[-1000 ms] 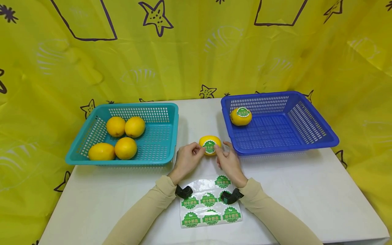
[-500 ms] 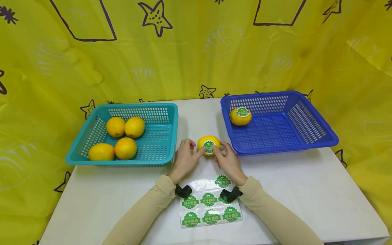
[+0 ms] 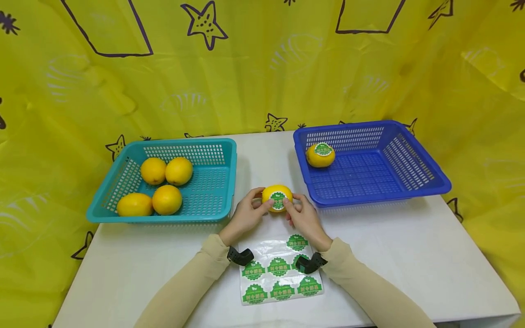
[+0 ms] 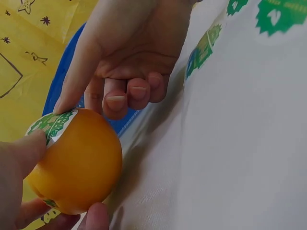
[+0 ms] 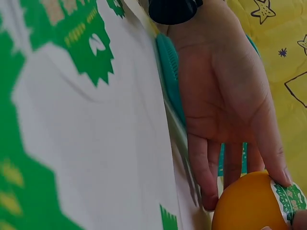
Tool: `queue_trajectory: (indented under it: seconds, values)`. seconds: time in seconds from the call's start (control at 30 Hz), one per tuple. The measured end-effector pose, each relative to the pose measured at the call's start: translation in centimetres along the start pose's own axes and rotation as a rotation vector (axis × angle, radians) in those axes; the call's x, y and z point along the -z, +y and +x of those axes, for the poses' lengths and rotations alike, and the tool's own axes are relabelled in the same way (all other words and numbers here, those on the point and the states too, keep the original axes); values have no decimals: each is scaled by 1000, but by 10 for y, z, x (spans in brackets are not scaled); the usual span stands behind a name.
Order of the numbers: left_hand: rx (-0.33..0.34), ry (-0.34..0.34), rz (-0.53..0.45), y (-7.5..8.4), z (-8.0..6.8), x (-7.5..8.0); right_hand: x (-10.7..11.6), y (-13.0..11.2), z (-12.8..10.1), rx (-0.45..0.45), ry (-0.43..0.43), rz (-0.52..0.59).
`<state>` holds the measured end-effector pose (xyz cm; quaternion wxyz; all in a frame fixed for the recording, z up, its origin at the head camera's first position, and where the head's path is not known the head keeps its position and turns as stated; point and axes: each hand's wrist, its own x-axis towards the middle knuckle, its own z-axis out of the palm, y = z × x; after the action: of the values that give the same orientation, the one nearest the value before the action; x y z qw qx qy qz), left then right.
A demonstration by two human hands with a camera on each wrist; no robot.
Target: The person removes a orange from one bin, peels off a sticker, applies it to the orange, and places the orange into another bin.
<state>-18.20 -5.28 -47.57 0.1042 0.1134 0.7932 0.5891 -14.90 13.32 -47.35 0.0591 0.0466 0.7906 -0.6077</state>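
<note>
An orange [image 3: 277, 188] sits on the white table between the two baskets, with a round green-and-white sticker [image 3: 278, 201] on its near side. My left hand [image 3: 245, 215] holds it from the left, thumb on the sticker and fingers reaching around the fruit [image 4: 81, 163]. From the other side my right hand [image 3: 306, 219] pinches it, thumb on the sticker's right part; its remaining fingers curl loosely below, as the left wrist view shows. A sheet of green stickers [image 3: 280, 279] lies under the wrists, partly covered by the right wrist's black camera.
At left stands a teal basket [image 3: 213, 217] with several oranges [image 3: 167, 199]. At right is a blue basket [image 3: 445, 184] holding one orange [image 3: 317, 160] that bears a sticker. A yellow patterned curtain [image 3: 246, 82] hangs behind the table [image 3: 410, 264].
Both thumbs stay on the sticker. The left fingers have spread and moved around the orange's far left side, and the right index finger has come up behind it. The fruit has shifted slightly toward me.
</note>
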Motion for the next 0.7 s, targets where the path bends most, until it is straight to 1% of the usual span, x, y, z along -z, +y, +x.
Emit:
queue_trajectory:
  seconds: [0.07,0.13,0.3,0.53,0.63,0.7]
  values:
    - [24,-10,-67,1,-4,2,0,-1,-4,-7,-15,1]
    - [36,-25,-113,2,-8,4,0,-2,-8,-7,-29,2]
    - [30,-81,-185,1,-15,7,5,-4,-18,21,-85,26]
    - [31,-140,-298,2,-28,9,22,-7,-34,86,-161,46]
    - [29,-174,-334,7,-35,9,35,-9,-43,140,-178,41]
    - [26,-199,-362,11,-39,9,48,-11,-50,206,-172,29]
